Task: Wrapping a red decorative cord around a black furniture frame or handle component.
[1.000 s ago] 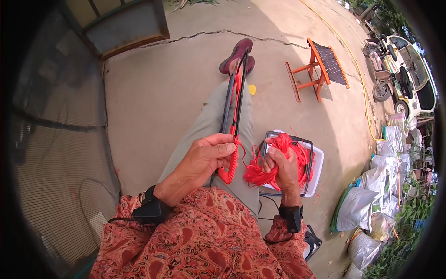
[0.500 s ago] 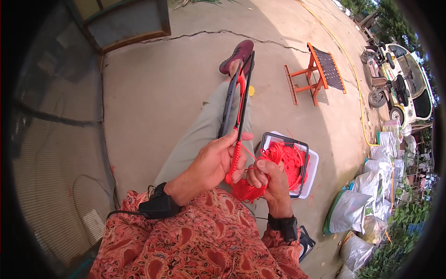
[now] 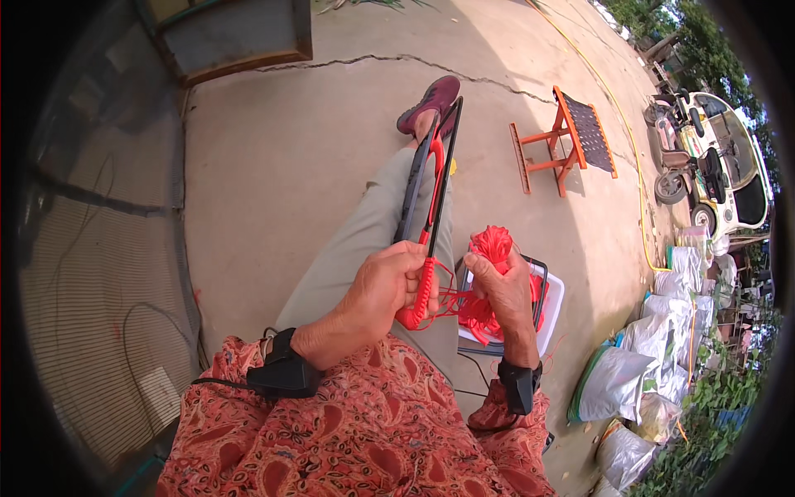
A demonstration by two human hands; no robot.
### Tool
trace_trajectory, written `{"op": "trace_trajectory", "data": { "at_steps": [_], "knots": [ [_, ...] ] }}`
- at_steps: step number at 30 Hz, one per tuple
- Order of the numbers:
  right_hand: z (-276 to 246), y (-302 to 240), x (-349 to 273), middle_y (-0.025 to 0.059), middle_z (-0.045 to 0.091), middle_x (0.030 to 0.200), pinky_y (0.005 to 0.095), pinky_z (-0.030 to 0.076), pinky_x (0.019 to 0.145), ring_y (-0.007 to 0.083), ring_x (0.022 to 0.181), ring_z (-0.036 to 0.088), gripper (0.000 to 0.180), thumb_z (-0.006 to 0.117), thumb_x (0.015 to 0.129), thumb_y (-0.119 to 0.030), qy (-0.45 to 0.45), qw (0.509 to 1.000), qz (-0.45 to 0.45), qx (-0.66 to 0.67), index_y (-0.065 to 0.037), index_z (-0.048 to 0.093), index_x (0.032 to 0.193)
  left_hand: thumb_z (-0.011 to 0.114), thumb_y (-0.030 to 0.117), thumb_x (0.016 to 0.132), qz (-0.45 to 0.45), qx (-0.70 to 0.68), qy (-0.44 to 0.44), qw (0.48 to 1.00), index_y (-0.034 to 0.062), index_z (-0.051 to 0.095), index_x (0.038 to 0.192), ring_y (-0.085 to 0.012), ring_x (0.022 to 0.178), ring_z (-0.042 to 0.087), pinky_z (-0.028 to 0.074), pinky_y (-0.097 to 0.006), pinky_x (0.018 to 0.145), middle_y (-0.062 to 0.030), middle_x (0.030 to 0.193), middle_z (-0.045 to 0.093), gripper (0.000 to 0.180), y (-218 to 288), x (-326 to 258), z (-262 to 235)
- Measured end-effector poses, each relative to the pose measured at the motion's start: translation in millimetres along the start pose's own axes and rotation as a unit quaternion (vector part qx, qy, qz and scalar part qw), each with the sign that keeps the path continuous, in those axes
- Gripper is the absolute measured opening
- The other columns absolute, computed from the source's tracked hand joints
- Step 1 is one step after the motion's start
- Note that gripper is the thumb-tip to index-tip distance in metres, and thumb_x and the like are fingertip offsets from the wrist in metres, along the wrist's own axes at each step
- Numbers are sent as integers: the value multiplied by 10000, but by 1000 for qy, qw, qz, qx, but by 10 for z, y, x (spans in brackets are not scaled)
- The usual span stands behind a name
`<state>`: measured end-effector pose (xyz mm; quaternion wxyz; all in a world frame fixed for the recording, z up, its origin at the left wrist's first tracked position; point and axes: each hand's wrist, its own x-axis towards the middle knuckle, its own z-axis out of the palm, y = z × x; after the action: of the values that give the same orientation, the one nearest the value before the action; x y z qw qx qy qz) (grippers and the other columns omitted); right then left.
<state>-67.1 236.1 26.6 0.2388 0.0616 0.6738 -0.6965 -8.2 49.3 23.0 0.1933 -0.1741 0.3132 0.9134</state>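
My left hand (image 3: pixel 385 286) is closed round the near end of a long, narrow black frame (image 3: pixel 446 166), which points away over my leg. Red cord (image 3: pixel 425 288) is wound in tight coils on the part by my fingers, and more red runs along the frame farther off. To the right, my right hand (image 3: pixel 507 298) grips a bundle of red cord (image 3: pixel 493 243), its looped top sticking up above the fist. Loose strands stretch between the coils and this hand. Behind and below it, a white basket (image 3: pixel 556 306) with a black handle holds more red cord, partly hidden by my hand.
An orange stool (image 3: pixel 565 137) with a dark woven seat stands ahead to the right. Filled white sacks (image 3: pixel 609 385) line the right side, with a yellow hose (image 3: pixel 638 166) and a parked vehicle (image 3: pixel 729 157) beyond. A corrugated panel (image 3: pixel 108 298) is at my left.
My right hand has moved away and to the right, raising the cord bundle from near my lap to over the basket. My left hand stays on the frame, lower and slightly right in view.
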Motion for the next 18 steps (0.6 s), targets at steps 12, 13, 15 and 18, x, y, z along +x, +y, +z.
{"op": "trace_trajectory", "data": {
  "at_steps": [12, 13, 15, 18],
  "knots": [
    [567, -850, 301, 102, 609, 909, 394, 475, 765, 288, 847, 604, 845, 711, 654, -29, -40, 629, -450, -633, -109, 371, 1423, 649, 141, 886, 308, 246, -18, 919, -28, 526, 1162, -148, 856, 612, 510, -287, 735, -86, 955, 636, 347, 482, 191, -47],
    [555, -868, 266, 98, 608, 900, 381, 474, 767, 274, 835, 604, 763, 710, 664, -19, -20, 644, -508, -572, -95, 426, 1369, 635, 137, 894, 303, 214, -5, 929, -20, 534, 1142, -166, 884, 619, 511, -304, 734, -91, 974, 638, 310, 477, 216, -113],
    [538, -773, 210, 94, 607, 890, 369, 472, 768, 259, 824, 603, 683, 709, 674, -9, -11, 655, -565, -502, -81, 482, 1314, 631, 128, 895, 297, 137, 32, 944, -22, 534, 1131, -166, 864, 625, 518, -304, 720, -93, 964, 644, 296, 427, 211, -330],
    [427, -301, 26, 97, 619, 835, 316, 453, 800, 223, 853, 609, 243, 663, 791, -20, 38, 849, -411, -329, -29, 583, 1020, 619, 110, 900, 240, 58, 58, 967, -30, 531, 1114, -167, 818, 631, 529, -303, 702, -100, 948, 653, 270, 158, 174, -454]
  ]
}}
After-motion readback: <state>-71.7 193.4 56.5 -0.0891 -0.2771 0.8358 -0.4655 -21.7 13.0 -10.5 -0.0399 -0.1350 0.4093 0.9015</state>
